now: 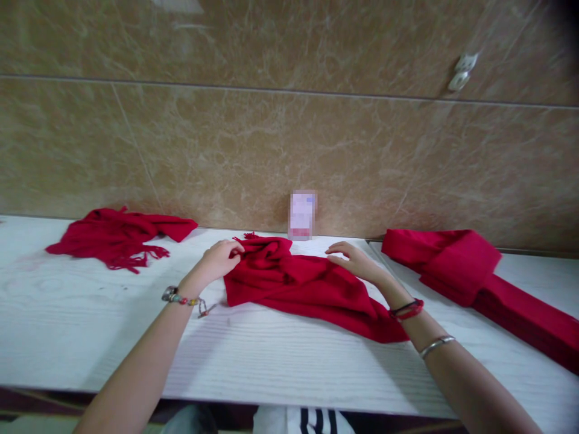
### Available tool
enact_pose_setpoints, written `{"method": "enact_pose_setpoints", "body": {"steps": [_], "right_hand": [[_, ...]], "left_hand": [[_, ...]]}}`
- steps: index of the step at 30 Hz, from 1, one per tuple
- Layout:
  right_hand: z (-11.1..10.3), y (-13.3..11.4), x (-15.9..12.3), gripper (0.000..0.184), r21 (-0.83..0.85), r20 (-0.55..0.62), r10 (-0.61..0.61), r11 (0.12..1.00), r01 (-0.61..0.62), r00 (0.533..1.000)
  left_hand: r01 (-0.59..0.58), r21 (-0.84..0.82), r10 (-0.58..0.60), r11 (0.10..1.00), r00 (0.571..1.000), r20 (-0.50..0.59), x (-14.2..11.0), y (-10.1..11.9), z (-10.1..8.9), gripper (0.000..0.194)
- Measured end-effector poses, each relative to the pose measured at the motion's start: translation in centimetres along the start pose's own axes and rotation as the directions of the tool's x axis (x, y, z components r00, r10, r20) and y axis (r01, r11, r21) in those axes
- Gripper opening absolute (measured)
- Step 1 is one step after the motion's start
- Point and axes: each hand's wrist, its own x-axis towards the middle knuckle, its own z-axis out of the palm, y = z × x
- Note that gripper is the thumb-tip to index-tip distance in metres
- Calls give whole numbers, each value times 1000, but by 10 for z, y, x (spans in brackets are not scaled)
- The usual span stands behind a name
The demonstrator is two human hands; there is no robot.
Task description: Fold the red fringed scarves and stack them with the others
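Observation:
A crumpled red scarf [298, 280] with a short fringe at its back left lies on the white table in front of me. My left hand [222, 256] is at the scarf's back left edge, its fingers closed on the cloth. Over the back right side of the same scarf is my right hand [353, 260], with thumb and fingers apart and nothing gripped. The right forearm passes over the scarf's right end and hides part of it.
To the left lies another red fringed scarf [122, 235]. Folded red cloth [452, 265] stretches along the right side. A blurred-out phone-shaped thing [302, 215] leans on the marbled wall [226, 150]. The white table [253, 355] ends just before my body.

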Motion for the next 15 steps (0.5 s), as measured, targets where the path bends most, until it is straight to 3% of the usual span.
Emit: {"method": "enact_pose_setpoints", "body": {"steps": [3, 6, 9, 15], "right_hand": [[14, -21, 2, 25, -66, -126, -27, 998, 19, 992], [35, -40, -1, 25, -105, -86, -82, 992, 72, 993], [53, -49, -4, 23, -117, -52, -111, 988, 104, 992], [57, -46, -2, 20, 79, -48, -70, 994, 74, 996]], "left_hand": [[-119, -12, 119, 993, 993, -15, -3, 22, 9, 22], [-133, 50, 131, 990, 990, 49, -8, 35, 21, 17], [-138, 93, 134, 986, 990, 47, -10, 39, 28, 13], [-192, 43, 194, 980, 979, -60, -6, 43, 30, 14]]}}
